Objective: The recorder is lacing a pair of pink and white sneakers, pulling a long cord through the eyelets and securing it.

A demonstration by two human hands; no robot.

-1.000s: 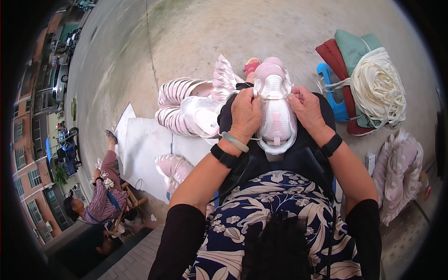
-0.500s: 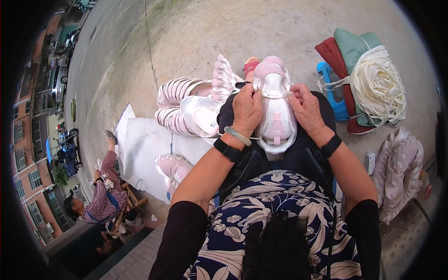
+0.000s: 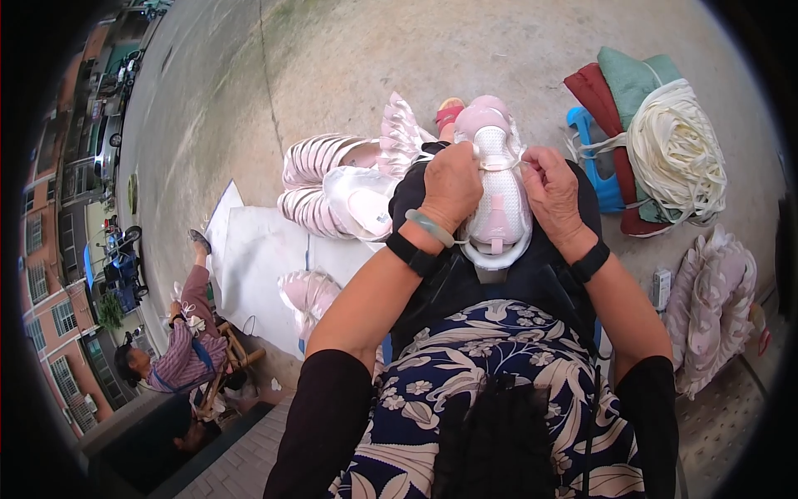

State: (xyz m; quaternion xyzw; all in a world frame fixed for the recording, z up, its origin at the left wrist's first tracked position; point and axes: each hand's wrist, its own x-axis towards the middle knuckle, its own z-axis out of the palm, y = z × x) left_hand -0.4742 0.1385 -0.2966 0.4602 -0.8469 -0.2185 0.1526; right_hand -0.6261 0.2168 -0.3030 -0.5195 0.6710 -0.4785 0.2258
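A pink and white sneaker [image 3: 509,204] rests on my lap, its pink toe pointing away from me. Across its upper runs a white shoelace [image 3: 501,164]. At the shoe's left edge my left hand [image 3: 452,185] is closed, back upward, and appears to grip one end of the lace; its fingertips are mostly hidden. My right hand [image 3: 551,188] pinches the lace's other side between thumb and forefinger, just right of the shoe.
Left of my knees, stacked pink and white shoe uppers [image 3: 320,179] lie on a white sheet [image 3: 249,258]. To the right are a bundle of white laces [image 3: 677,141], folded green cloth [image 3: 622,83], a blue plastic stool [image 3: 592,158] and more uppers [image 3: 711,308]. A seated person [image 3: 187,358] works at far left.
My left hand has rolled over so its back faces up, and shifted slightly right and up. My right hand has moved a little, its fingers still on the lace.
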